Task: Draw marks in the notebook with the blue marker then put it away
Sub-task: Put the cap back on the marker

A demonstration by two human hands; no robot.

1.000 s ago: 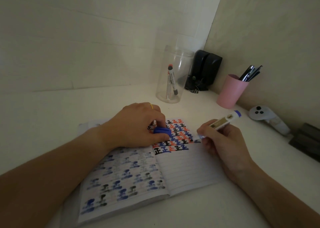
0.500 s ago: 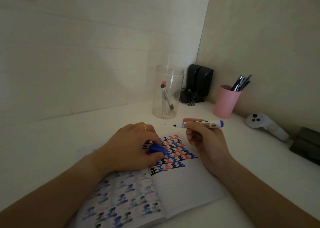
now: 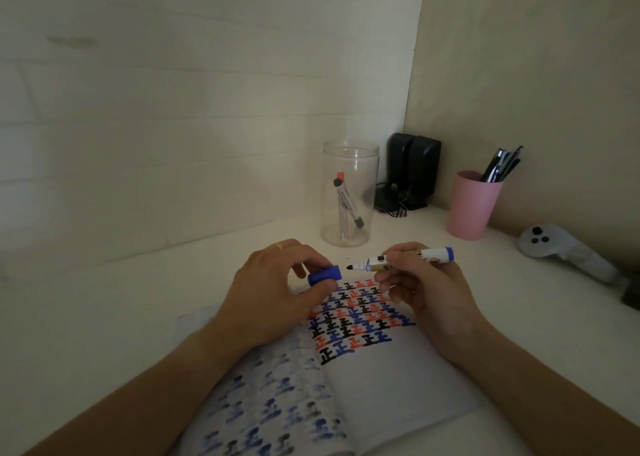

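Note:
An open notebook (image 3: 381, 386) lies on the white desk, its right page filled at the top with rows of blue, red and black marks. My right hand (image 3: 426, 289) holds the blue marker (image 3: 405, 260) level above the page, its uncapped tip pointing left. My left hand (image 3: 273, 289) pinches the blue cap (image 3: 325, 275) between thumb and fingers, its open end facing the tip a short gap away. A yellow ring sits on one left finger.
A clear plastic jar (image 3: 349, 192) with two markers stands behind the hands. A pink cup (image 3: 471, 209) of pens is at the right, black speakers (image 3: 414, 170) are in the corner, and a white controller (image 3: 561, 251) lies by the right wall.
My right hand lifted the marker off the page and turned it level. My left hand raised the cap off the notebook until it faces the tip.

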